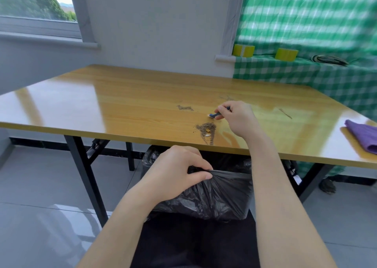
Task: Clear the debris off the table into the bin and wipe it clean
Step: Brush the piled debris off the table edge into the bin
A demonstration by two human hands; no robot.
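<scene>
A wooden table (102, 108) carries a small heap of dark crumbs with pale bits (207, 131) close to its front edge, and fainter dusty smears (184, 108) farther back. My right hand (236, 118) pinches a small blue brush (217, 115) just behind the heap, its pale tip near the wood. Below the table edge, my left hand (175, 171) grips the rim of a black bin liner (216, 196) in the bin, holding it under the heap. A folded purple cloth (363, 135) lies at the table's right edge.
Black folding legs (85, 173) hold up the table. A green checked cloth (306, 71) covers a ledge at the back right, with two yellow tape rolls (243, 50) and a coiled band on it. Grey floor tiles lie to the left.
</scene>
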